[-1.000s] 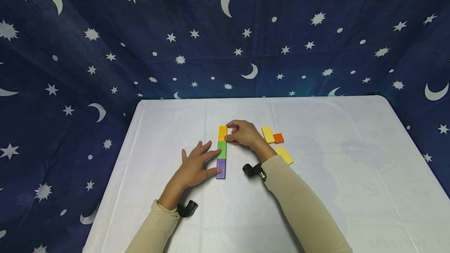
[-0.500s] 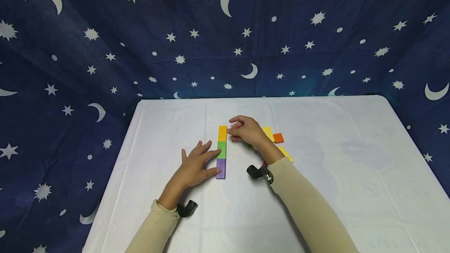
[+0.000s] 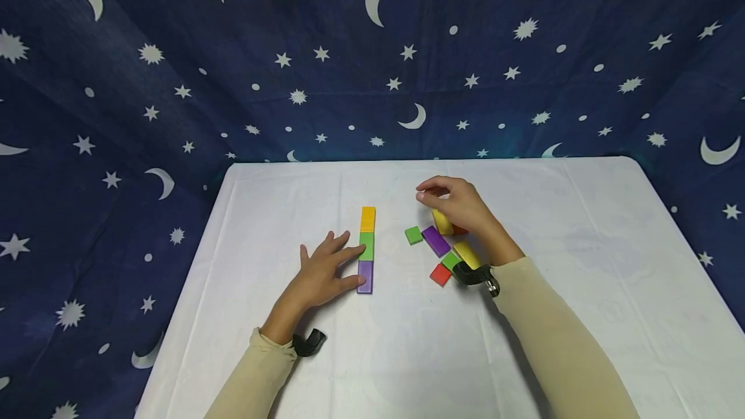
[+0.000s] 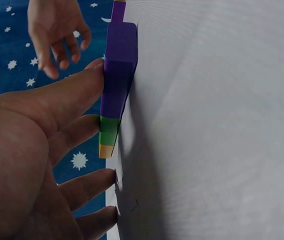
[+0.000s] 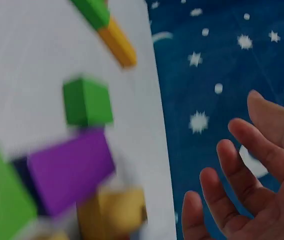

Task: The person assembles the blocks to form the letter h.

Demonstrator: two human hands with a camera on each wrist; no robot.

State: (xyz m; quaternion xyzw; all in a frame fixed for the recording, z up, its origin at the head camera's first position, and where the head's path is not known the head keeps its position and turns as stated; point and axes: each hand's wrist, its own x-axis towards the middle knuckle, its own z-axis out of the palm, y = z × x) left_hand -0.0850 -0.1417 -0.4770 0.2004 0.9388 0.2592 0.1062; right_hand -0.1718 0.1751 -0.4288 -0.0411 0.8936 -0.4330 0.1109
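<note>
A row of three blocks lies end to end on the white table: a yellow-orange block (image 3: 368, 218) at the far end, a green block (image 3: 367, 238) in the middle, a purple block (image 3: 365, 269) nearest. My left hand (image 3: 319, 280) rests beside the row, fingers spread, thumb touching the purple block and a fingertip at the green one. In the left wrist view the thumb meets the side of the purple block (image 4: 119, 75). My right hand (image 3: 465, 204) hovers over the loose blocks, holding nothing; its fingers (image 5: 234, 167) are relaxed and apart in the right wrist view.
Loose blocks lie right of the row: a green cube (image 3: 414, 235), a purple block (image 3: 436, 241), yellow blocks (image 3: 442, 222), a second green one (image 3: 449, 260), a red one (image 3: 440, 275). An orange block (image 3: 460, 230) is mostly hidden by my right hand. Starry blue cloth (image 3: 372, 70) hangs behind.
My right hand has let go of the yellow-orange block and moved right, over the loose blocks, uncovering several of them. My left hand and the row stay in place.
</note>
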